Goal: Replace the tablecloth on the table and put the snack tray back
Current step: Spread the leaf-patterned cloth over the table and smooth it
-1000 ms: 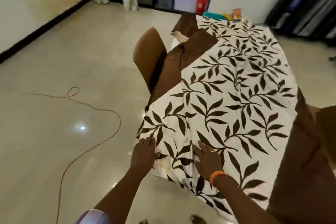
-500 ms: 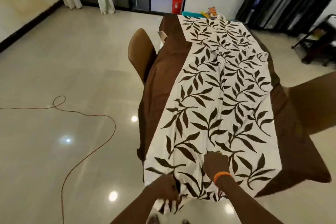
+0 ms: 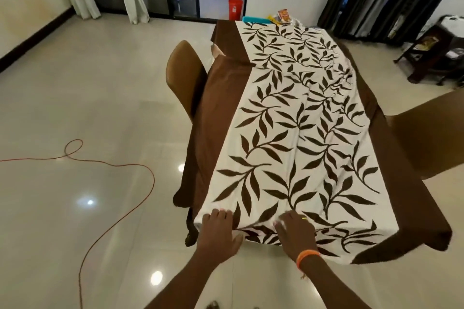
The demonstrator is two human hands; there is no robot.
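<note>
A white tablecloth (image 3: 296,148) with dark brown leaves and brown borders covers the long table and hangs over its near edge. My left hand (image 3: 219,231) rests with straight fingers on the cloth at the near left corner. Beside it, my right hand (image 3: 295,233), with an orange wristband, presses flat on the cloth along the near edge. A teal snack tray (image 3: 254,19) lies at the far end of the table, with snack packets (image 3: 283,16) next to it.
A brown chair (image 3: 184,78) stands at the table's left side and another chair (image 3: 426,138) at its right. An orange cable (image 3: 113,165) snakes over the tiled floor to the left. A red bucket (image 3: 235,9) and a dark wooden stand (image 3: 431,55) sit farther back.
The cloth has come toward me and now lies straighter along the table. My left hand rose from gripping the hanging edge to lie flat on the corner.
</note>
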